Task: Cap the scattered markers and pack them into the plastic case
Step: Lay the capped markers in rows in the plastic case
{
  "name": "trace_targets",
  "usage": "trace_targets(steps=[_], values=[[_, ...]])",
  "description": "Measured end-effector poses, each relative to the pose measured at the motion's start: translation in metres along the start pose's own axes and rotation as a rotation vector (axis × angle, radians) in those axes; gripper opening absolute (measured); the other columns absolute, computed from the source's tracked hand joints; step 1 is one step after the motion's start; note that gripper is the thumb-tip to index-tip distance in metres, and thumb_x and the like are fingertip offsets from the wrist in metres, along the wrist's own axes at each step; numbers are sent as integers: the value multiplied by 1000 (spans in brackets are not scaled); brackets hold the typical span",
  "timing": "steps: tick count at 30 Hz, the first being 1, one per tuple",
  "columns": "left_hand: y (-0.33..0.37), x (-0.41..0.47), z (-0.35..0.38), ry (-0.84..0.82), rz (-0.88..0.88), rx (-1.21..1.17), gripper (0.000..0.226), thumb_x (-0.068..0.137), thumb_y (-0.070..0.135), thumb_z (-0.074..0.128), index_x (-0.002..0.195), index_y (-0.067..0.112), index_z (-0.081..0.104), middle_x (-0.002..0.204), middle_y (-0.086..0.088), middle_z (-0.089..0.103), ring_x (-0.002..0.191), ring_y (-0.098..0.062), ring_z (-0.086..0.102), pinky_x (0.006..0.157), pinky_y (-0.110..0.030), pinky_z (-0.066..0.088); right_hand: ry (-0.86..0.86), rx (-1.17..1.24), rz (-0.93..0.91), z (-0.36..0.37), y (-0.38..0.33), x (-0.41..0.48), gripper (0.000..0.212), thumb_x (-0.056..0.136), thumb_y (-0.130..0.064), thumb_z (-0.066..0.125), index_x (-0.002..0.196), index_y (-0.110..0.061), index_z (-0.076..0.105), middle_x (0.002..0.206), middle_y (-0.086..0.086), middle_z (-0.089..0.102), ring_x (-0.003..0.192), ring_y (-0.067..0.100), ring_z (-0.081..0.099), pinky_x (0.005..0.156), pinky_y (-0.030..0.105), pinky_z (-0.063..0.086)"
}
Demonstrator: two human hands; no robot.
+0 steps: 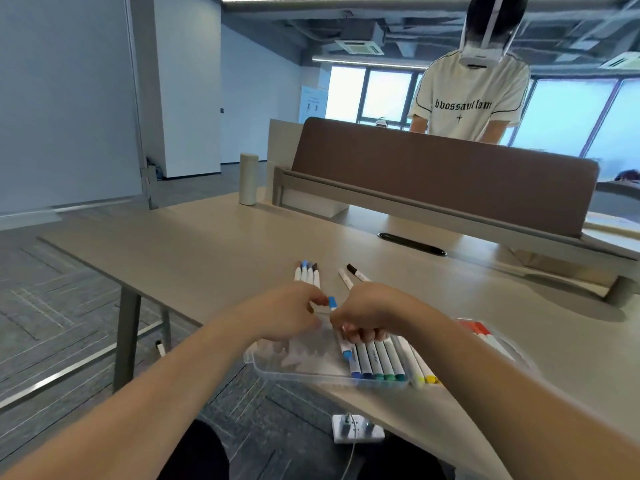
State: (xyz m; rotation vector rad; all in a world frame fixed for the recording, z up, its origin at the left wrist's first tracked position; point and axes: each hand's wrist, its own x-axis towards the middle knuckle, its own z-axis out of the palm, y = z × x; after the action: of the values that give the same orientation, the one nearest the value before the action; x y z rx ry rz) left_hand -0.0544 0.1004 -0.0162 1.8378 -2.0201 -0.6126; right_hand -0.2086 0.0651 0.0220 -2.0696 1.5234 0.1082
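Observation:
A clear plastic case lies at the table's near edge with a row of capped markers in its right half. My left hand and my right hand meet above the case. Between them is a white marker with a blue cap at each end; my right hand grips its barrel and my left hand pinches near its far blue cap. A bunch of loose markers lies beyond my left hand. Two more markers lie beyond my right hand.
The case's lid with red and orange markers lies under my right forearm. A white bottle stands at the back left beside a brown divider. A person stands behind the divider. A power strip lies on the floor.

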Motion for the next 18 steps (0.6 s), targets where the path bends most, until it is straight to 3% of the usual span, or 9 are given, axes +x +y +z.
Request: trace_targets(steps=[4, 7, 11, 15, 18], values=[[14, -5, 10, -104, 105, 114, 39, 88, 32, 55, 125, 18, 60, 121, -6, 65, 100, -26, 66, 87, -47, 54, -26, -22, -4, 4, 10, -9, 38, 93, -29, 56, 60, -11, 53, 36, -4, 48, 27, 9, 37, 41, 17, 28], [14, -6, 15, -105, 131, 161, 52, 81, 55, 53, 111, 14, 64, 113, -7, 66, 100, -24, 64, 88, -45, 52, -14, -10, -21, 3, 16, -9, 49, 94, -42, 59, 56, -12, 54, 38, -3, 49, 31, 10, 38, 41, 19, 28], [11, -2, 23, -90, 165, 211, 52, 90, 53, 54, 118, 10, 63, 129, -6, 57, 116, -24, 56, 100, -46, 45, -33, 9, -28, 2, 24, -5, 38, 95, -25, 57, 59, -12, 57, 42, -4, 49, 33, 9, 38, 40, 19, 29], [9, 0, 26, -89, 163, 234, 57, 84, 66, 55, 118, 21, 66, 127, 2, 60, 114, -18, 57, 99, -46, 47, -15, -75, -7, 4, 24, 1, 36, 94, -30, 59, 62, -13, 61, 46, -3, 50, 33, 8, 39, 40, 17, 31], [11, 3, 28, -96, 137, 289, 59, 84, 65, 58, 121, 19, 65, 135, 1, 56, 121, -20, 54, 103, -46, 44, -41, -109, 7, 2, 22, 2, 37, 95, -29, 60, 62, -13, 59, 46, -4, 50, 32, 7, 39, 40, 17, 32]])
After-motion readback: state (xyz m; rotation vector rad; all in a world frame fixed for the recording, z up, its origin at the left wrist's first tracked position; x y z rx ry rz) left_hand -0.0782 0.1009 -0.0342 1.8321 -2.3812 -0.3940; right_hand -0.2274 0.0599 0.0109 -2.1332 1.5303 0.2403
